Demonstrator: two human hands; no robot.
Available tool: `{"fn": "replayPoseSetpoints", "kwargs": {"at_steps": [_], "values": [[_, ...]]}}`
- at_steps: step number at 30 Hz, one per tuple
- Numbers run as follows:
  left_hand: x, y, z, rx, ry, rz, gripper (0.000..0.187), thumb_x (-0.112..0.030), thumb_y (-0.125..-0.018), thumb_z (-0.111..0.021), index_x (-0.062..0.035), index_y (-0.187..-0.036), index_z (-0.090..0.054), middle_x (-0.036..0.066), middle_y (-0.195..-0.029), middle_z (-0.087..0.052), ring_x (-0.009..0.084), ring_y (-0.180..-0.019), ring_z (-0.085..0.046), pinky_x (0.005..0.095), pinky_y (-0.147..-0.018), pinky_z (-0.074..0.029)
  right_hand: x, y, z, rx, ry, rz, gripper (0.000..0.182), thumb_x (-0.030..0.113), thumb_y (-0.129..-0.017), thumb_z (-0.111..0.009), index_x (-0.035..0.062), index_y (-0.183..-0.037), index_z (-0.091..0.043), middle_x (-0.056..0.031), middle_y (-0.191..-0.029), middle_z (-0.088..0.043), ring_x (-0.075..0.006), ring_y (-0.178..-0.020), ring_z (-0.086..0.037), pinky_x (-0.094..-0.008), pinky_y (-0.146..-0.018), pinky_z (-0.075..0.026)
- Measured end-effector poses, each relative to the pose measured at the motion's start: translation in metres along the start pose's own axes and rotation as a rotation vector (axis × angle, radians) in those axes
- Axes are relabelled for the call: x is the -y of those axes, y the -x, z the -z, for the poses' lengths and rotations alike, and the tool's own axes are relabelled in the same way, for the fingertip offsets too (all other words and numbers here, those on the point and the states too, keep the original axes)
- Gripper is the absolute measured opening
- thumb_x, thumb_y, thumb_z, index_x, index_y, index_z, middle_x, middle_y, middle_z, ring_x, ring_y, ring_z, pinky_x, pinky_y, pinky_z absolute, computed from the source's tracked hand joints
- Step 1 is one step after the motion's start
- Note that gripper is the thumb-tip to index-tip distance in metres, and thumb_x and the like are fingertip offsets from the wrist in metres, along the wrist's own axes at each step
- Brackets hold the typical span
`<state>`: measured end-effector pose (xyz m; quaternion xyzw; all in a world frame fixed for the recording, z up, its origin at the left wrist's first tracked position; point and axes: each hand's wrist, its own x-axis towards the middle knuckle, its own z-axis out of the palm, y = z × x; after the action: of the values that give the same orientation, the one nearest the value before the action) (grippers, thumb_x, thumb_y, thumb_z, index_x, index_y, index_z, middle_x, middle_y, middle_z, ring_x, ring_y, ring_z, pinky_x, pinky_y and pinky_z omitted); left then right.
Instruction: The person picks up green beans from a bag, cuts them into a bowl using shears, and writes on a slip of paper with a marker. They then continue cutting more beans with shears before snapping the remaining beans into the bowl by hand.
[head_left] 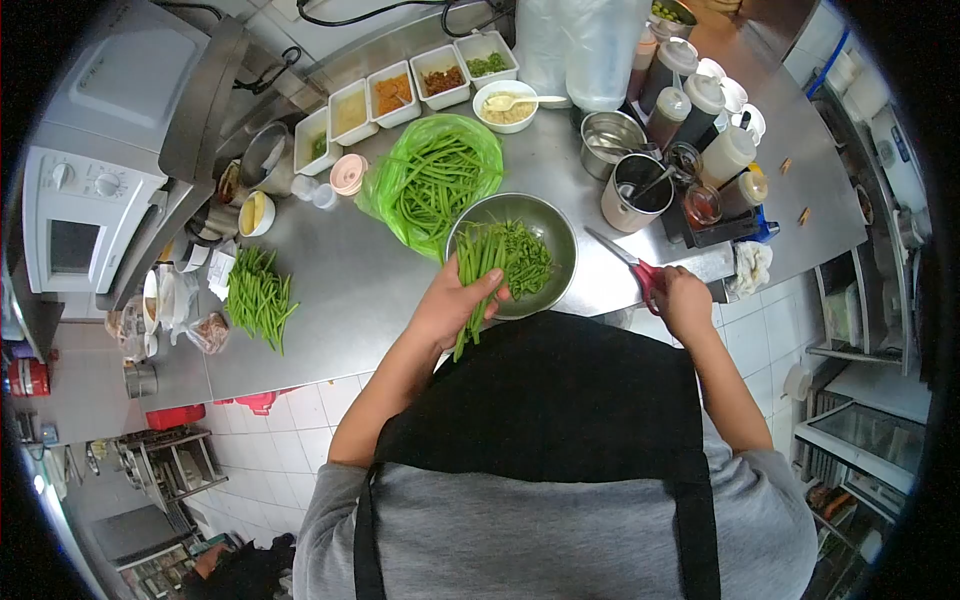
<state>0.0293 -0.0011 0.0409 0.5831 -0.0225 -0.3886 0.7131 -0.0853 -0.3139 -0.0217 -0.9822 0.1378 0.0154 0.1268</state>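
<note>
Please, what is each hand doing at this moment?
Left hand: closed around a bunch of green beans.
Right hand: closed on the red handles of the scissors.

A commercial kitchen: steel counter [340, 330], squeeze bottles [704, 95], ingredient tubs [390, 93], microwave [85, 225].

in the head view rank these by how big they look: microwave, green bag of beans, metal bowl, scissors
Largest to smallest:
Microwave
Green bag of beans
Metal bowl
Scissors
</note>
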Motion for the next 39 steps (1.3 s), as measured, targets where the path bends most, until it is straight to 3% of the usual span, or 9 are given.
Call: {"fn": "replayPoseSetpoints", "kwargs": {"at_steps": [3, 4, 8, 15, 28, 31, 33, 37, 39], "values": [[-0.001, -0.004, -0.005, -0.124, -0.096, -0.128, 0.023, -0.011, -0.086, -0.057, -0.0046, -0.104, -0.044, 0.007, -0.078, -0.056, 0.0109, -0.059, -0.050, 0.0221, -0.048, -0.040, -0.012, 0.011, 0.012, 0.139, -0.350, -0.104, 0.017, 0.009, -0.074, -0.063, 0.0041, -0.090, -0.059, -0.0151, -0.082, -0.062, -0.0308, -0.070, -0.061, -0.0375, -0.064, -0.048], [-0.002, -0.005, -0.004, -0.129, -0.104, -0.141, 0.024, -0.011, -0.085, -0.057, -0.0043, -0.104, -0.044, 0.007, -0.079, -0.057, 0.0111, -0.060, -0.051, 0.0222, -0.048, -0.040, -0.003, 0.016, 0.030, 0.199, -0.542, -0.118, 0.016, 0.004, -0.076, -0.062, 0.0015, -0.091, -0.057, -0.0125, -0.078, -0.063, -0.0222, -0.066, -0.062, -0.0313, -0.062, -0.048], [0.001, -0.013, -0.004, -0.226, -0.129, -0.193, 0.026, -0.008, -0.084, -0.059, -0.0027, -0.105, -0.045, 0.006, -0.081, -0.058, 0.0120, -0.064, -0.055, 0.0228, -0.049, -0.043, 0.017, 0.031, 0.050, 0.288, -1.078, -0.040, 0.015, 0.006, -0.076, -0.064, -0.0014, -0.086, -0.056, -0.0028, -0.069, -0.060, -0.0080, -0.063, -0.055, -0.0249, -0.058, -0.045], [0.010, -0.014, -0.009, -0.312, -0.134, -0.259, 0.027, -0.004, -0.083, -0.059, -0.0009, -0.106, -0.045, 0.006, -0.086, -0.057, 0.0125, -0.070, -0.058, 0.0240, -0.049, -0.045, 0.065, 0.020, 0.045, 0.463, -0.989, 0.038, 0.019, 0.013, -0.073, -0.070, 0.0011, -0.084, -0.059, -0.0025, -0.069, -0.060, -0.0076, -0.061, -0.054, -0.0225, -0.056, -0.043], [0.025, -0.007, -0.012, -0.366, -0.319, -0.239, 0.032, -0.006, -0.083, -0.060, 0.0011, -0.111, -0.046, 0.009, -0.082, -0.060, 0.0100, -0.064, -0.057, 0.0227, -0.050, -0.044, 0.061, -0.013, 0.024, 0.683, -1.013, 0.123, 0.010, 0.004, -0.079, -0.061, 0.0021, -0.089, -0.060, -0.0017, -0.079, -0.061, -0.0056, -0.072, -0.054, -0.0207, -0.065, -0.044], [0.022, -0.001, -0.002, -0.418, -0.717, -0.228, 0.047, -0.023, -0.079, -0.065, 0.0040, -0.113, -0.047, 0.020, -0.088, -0.063, 0.0312, -0.079, -0.063, 0.0386, -0.071, -0.049, 0.044, -0.012, 0.005, 0.682, -0.796, 0.089, 0.008, 0.010, -0.079, -0.063, 0.0051, -0.086, -0.063, 0.0006, -0.079, -0.063, -0.0054, -0.073, -0.053, -0.0228, -0.068, -0.044], [0.017, -0.001, 0.006, -0.403, -0.881, -0.140, 0.054, -0.026, -0.079, -0.065, 0.0022, -0.120, -0.043, 0.019, -0.094, -0.063, 0.0302, -0.078, -0.063, 0.0379, -0.071, -0.049, 0.029, -0.017, -0.018, 0.609, -0.619, 0.148, 0.017, 0.020, -0.077, -0.068, 0.0076, -0.087, -0.064, -0.0001, -0.079, -0.065, -0.0078, -0.075, -0.056, -0.0257, -0.072, -0.045], [0.012, 0.004, 0.010, -0.289, -0.695, -0.041, 0.050, -0.025, -0.081, -0.065, -0.0018, -0.120, -0.044, 0.007, -0.078, -0.064, 0.0113, -0.060, -0.056, 0.0262, -0.052, -0.046, 0.027, -0.027, 0.008, 0.532, -0.534, 0.270, 0.028, 0.029, -0.073, -0.071, 0.0058, -0.088, -0.064, -0.0069, -0.076, -0.066, -0.0146, -0.070, -0.062, -0.0301, -0.067, -0.048], [0.027, -0.002, 0.018, -0.271, -0.570, -0.130, 0.045, -0.023, -0.082, -0.064, -0.0024, -0.117, -0.046, 0.005, -0.077, -0.063, 0.0092, -0.061, -0.056, 0.0243, -0.051, -0.045, 0.030, -0.025, 0.022, 0.404, -0.410, 0.302, 0.045, 0.051, -0.069, -0.067, 0.0076, -0.082, -0.064, -0.0102, -0.076, -0.065, -0.0264, -0.071, -0.063, -0.0352, -0.066, -0.049]]}}
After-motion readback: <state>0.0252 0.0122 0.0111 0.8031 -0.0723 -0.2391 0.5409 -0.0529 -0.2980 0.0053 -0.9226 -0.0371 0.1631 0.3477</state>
